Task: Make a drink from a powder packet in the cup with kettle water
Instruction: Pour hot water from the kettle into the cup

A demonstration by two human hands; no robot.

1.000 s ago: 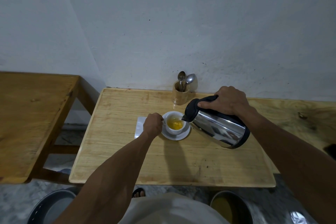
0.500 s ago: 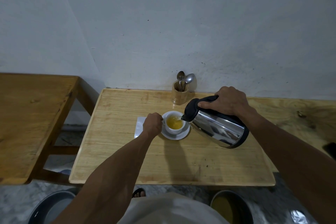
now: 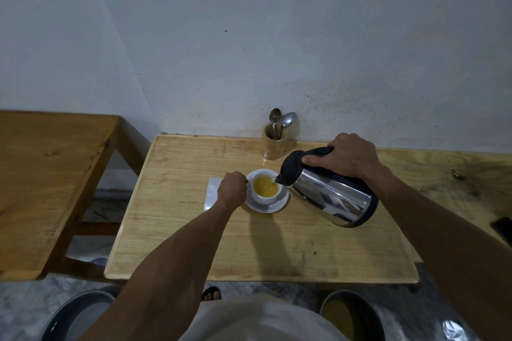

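Observation:
A white cup [image 3: 266,196] holding yellow liquid stands on a white saucer [image 3: 274,206] on the wooden table [image 3: 194,219]. My left hand [image 3: 232,190] grips the cup's left side, where its handle is hidden. My right hand [image 3: 345,157] grips the black handle of a steel kettle [image 3: 327,194], which is tilted with its spout over the cup's right rim. A silvery powder packet [image 3: 212,195] lies flat on the table, partly under my left hand.
A wooden holder [image 3: 274,144] with two spoons stands by the wall behind the cup. A second wooden table [image 3: 50,174] is to the left. On the floor sit dark basins [image 3: 74,318], one with yellowish liquid [image 3: 352,315].
The yellow liquid in the cup has risen as the kettle stays tilted over it. Both hands keep their holds.

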